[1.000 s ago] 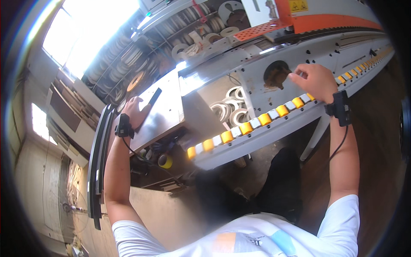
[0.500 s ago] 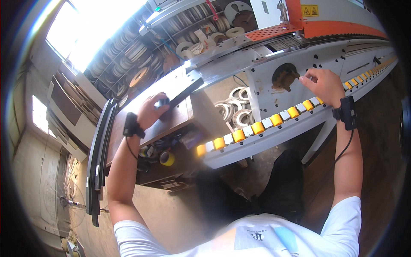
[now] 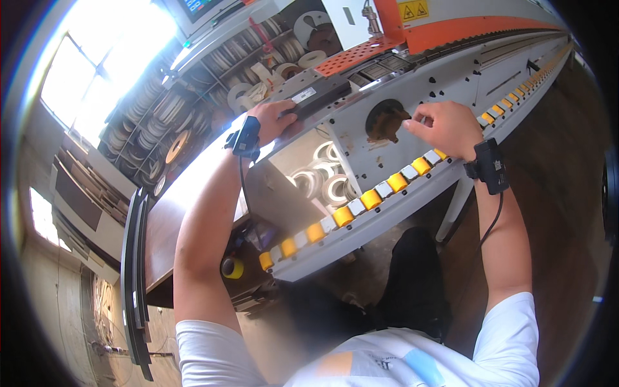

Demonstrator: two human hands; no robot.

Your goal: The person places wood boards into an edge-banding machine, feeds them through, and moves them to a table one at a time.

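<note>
A narrow dark strip of board (image 3: 322, 94) with a white label lies along the machine's infeed track. My left hand (image 3: 274, 121) is at its near end, fingers on top and thumb against the side. My right hand (image 3: 446, 129) hovers over the machine's pale side panel (image 3: 445, 106), right of a round dark hole (image 3: 387, 120). Its fingers are curled in toward the thumb, and nothing shows between them. Both wrists wear small black devices with cables.
A rail of yellow and white rollers (image 3: 371, 199) runs along the machine's front. An orange perforated guard (image 3: 358, 57) stands ahead of the strip. A brown tabletop (image 3: 177, 226) is at left, with long dark strips (image 3: 134, 277) at its edge. Edging rolls (image 3: 174, 109) fill the rack behind.
My left hand has moved forward and right, taking the dark strip off the tabletop's end and farther along the track toward the orange guard. My right hand keeps its curled shape near the hole.
</note>
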